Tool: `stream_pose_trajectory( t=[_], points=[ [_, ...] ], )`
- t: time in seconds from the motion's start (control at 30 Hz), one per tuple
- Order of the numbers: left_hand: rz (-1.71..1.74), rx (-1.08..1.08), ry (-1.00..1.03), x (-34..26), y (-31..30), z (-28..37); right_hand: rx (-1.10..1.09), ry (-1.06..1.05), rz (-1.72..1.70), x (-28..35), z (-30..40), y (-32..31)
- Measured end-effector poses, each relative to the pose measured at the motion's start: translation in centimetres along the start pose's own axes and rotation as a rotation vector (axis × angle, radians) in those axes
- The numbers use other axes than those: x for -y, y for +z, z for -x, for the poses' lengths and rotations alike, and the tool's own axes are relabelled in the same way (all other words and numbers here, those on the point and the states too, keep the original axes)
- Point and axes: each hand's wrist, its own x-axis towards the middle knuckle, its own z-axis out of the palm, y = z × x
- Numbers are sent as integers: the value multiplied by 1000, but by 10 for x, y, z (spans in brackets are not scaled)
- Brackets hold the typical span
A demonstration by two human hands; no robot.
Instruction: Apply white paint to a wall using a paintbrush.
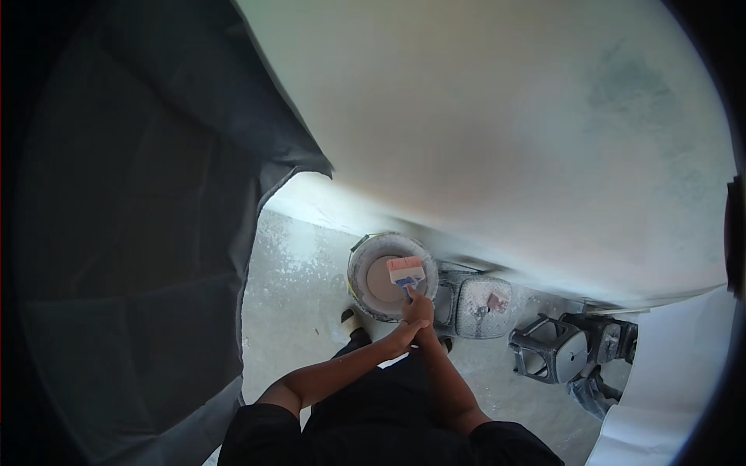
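Note:
My right hand (417, 309) grips the blue handle of a wide flat brush (406, 270) with pinkish bristles and a whitish band. The brush is over the round bucket (362, 291), tilted with its bristles pointing away from me. Inside the bucket is a pale greyish-pink liquid (382, 282); I cannot tell whether the bristles touch it. My left hand (410, 334) is wrapped around my right wrist, just behind the brush hand. The bucket stands on the floor in front of my feet, its rim and walls smeared with pale residue.
A speckled plastic stool (484, 309) stands right of the bucket, with a reddish patch on its seat. Farther right are dark stools (551, 349) and a crumpled dark plastic bag (591, 393). A pale wall (466, 145) rises ahead. Dark sheeting (145, 233) hangs at left, white sheeting (670, 361) at right.

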Motion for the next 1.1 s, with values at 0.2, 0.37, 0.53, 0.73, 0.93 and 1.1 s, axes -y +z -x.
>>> stream_pose_trajectory(
  t=[0.2, 0.37, 0.53, 0.73, 0.93, 1.1],
  points=[
    [138, -210, -34, 14, -85, -92, 171, 92, 145, -49, -68, 117],
    [314, -311, 54, 9, -139, -133, 325, 33, 191, -37, -110, 164],
    [321, -300, -26, -5, -137, -136, 370, 46, 150, -54, -119, 173],
    [348, -323, -38, -9, -130, -133, 416, 87, 146, -59, -121, 176],
    [325, -295, 40, -15, -118, -127, 406, 84, 173, -46, -125, 157],
    [319, -259, 35, -25, -85, -119, 483, 184, 282, -42, -124, 113]
  ],
)
